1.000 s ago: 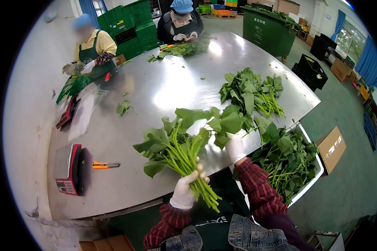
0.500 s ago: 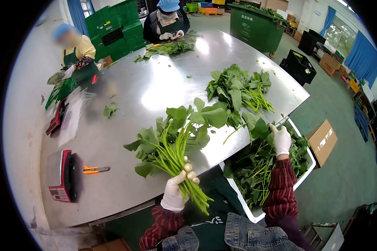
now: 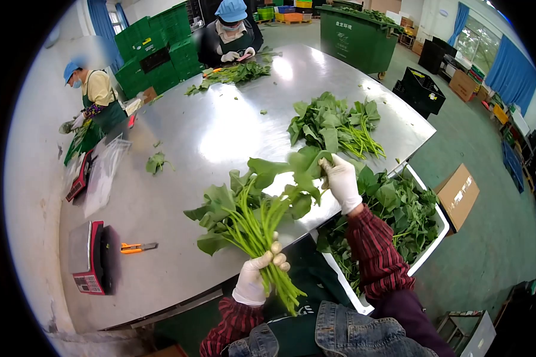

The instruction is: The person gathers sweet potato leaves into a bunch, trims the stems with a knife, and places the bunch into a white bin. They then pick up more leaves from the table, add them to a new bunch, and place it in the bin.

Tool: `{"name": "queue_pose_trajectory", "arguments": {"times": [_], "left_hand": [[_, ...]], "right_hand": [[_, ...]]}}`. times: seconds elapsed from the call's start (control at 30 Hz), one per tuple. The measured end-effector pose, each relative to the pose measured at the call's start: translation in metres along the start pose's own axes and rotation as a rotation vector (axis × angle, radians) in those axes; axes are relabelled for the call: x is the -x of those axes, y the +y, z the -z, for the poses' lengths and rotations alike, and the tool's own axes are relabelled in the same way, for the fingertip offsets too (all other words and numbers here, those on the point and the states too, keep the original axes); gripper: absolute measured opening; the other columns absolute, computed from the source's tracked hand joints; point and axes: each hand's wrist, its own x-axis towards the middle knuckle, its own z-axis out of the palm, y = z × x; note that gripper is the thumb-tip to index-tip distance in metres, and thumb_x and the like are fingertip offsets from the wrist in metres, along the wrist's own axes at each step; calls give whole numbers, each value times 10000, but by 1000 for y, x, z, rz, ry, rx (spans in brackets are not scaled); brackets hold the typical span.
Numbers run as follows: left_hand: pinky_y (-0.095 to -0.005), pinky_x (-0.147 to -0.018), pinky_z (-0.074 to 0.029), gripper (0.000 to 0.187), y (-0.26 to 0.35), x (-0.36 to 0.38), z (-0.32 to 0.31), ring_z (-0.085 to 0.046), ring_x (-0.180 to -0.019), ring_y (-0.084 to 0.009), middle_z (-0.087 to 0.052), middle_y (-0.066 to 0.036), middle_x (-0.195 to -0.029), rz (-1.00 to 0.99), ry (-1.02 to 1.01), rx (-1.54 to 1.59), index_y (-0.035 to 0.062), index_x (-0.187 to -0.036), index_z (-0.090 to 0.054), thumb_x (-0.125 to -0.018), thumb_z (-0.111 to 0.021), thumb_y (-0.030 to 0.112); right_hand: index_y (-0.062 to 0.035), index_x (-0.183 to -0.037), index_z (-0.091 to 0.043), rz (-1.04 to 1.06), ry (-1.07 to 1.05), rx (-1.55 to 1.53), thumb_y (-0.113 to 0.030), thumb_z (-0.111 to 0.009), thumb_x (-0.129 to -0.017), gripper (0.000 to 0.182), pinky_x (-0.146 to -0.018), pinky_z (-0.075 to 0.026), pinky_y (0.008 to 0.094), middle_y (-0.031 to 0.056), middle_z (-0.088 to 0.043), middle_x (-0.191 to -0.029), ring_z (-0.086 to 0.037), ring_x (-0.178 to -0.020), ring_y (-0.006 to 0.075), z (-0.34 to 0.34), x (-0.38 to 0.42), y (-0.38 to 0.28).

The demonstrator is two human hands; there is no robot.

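My left hand (image 3: 255, 278), in a white glove, is closed round the stems of a bunch of leafy greens (image 3: 253, 220), whose leaves spread over the table edge. My right hand (image 3: 341, 181), also gloved, has its fingers pinched at a green leaf (image 3: 307, 166) beside the bunch's right side. Below my right forearm is a white bin (image 3: 432, 247) full of loose greens (image 3: 393, 208). A pile of greens (image 3: 333, 125) lies on the metal table (image 3: 178, 208) beyond my right hand.
An orange cutter (image 3: 138, 247) and a red scale (image 3: 91, 259) lie at left, with plastic bags (image 3: 106, 178) behind. Two co-workers (image 3: 231, 35) (image 3: 95, 95) stand across the table. A cardboard box (image 3: 458, 196) is beside the bin; a green dumpster (image 3: 354, 44) stands behind.
My right hand has moved up and left from the bin to the leaves near the bunch. My left hand still holds the stems. The view has shifted slightly.
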Motion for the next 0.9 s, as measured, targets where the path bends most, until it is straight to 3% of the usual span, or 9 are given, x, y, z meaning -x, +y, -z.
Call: {"name": "queue_pose_trajectory", "arguments": {"times": [0.03, 0.1, 0.23, 0.3, 0.37, 0.53, 0.63, 0.77, 0.9], "left_hand": [[-290, -699, -397, 449, -1, 1, -3, -479, -718, -110, -503, 12, -871, 47, 29, -18, 110, -1221, -457, -807, -628, 81], [-290, -683, -382, 456, -6, 2, -8, -458, -687, -107, -495, 17, -852, 39, -15, -61, 106, -1199, -464, -783, -650, 97], [-304, -692, -410, 490, 5, 9, -5, -490, -704, -107, -524, 24, -886, -98, -109, -108, 141, -1224, -449, -782, -647, 69], [-306, -731, -436, 547, 16, 8, 2, -515, -739, -117, -528, 24, -899, -257, -118, -129, 147, -1281, -412, -793, -630, 31], [-301, -799, -448, 644, 28, 6, 0, -530, -783, -127, -519, 20, -904, -349, -113, -85, 159, -1346, -350, -789, -619, -21], [-301, -805, -426, 560, 35, 2, 11, -514, -794, -126, -501, 14, -898, -331, -142, -41, 149, -1264, -419, -777, -606, -54], [-306, -778, -415, 465, 33, 2, 14, -493, -774, -124, -483, 13, -888, -327, -109, -63, 136, -1181, -462, -777, -608, -44], [-317, -792, -402, 457, 40, 1, 29, -476, -796, -136, -481, 13, -915, -387, -69, 72, 143, -1180, -443, -784, -564, -49], [-313, -793, -425, 438, 47, -3, 35, -495, -793, -132, -497, 18, -919, -409, -6, 122, 147, -1181, -451, -803, -567, -41]], "right_hand": [[1, -804, -574, 73, 17, 137, -88, -567, -874, 114, -459, -420, 271, 101, -603, -686, -566, -500, 130, 6, -2, 8], [-10, -807, -586, 592, 296, 404, -57, -622, -811, 59, -535, -457, 288, 132, -626, -739, -604, -599, 201, 23, -22, 51], [0, -868, -616, -93, 418, 1031, -368, -713, -720, 408, -643, -502, 366, 184, -642, -814, -641, -761, 297, 118, -37, 110], [18, -904, -607, -402, 181, 1205, -519, -693, -686, 586, -664, -505, 397, 207, -644, -836, -647, -776, 314, 149, -21, 98], [3, -831, -631, -374, 354, 1278, -526, -688, -689, 551, -655, -506, 403, 207, -641, -769, -638, -712, 344, 166, -15, 119], [-26, -831, -609, -51, 447, 1195, -196, -503, -839, 201, -659, -486, 440, 198, -630, -730, -621, -727, 364, 156, -28, 116], [2, -832, -577, 7, 407, 985, -383, -620, -774, 392, -672, -475, 439, 222, -614, -724, -602, -746, 402, 136, -55, 92], [69, -828, -597, -49, 342, 1021, -516, -610, -761, 589, -682, -479, 447, 288, -602, -786, -598, -792, 418, 143, -105, 103], [127, -791, -622, -303, 135, 974, -647, -608, -683, 782, -711, -489, 432, 334, -588, -780, -613, -803, 418, 147, -144, 111]]}}
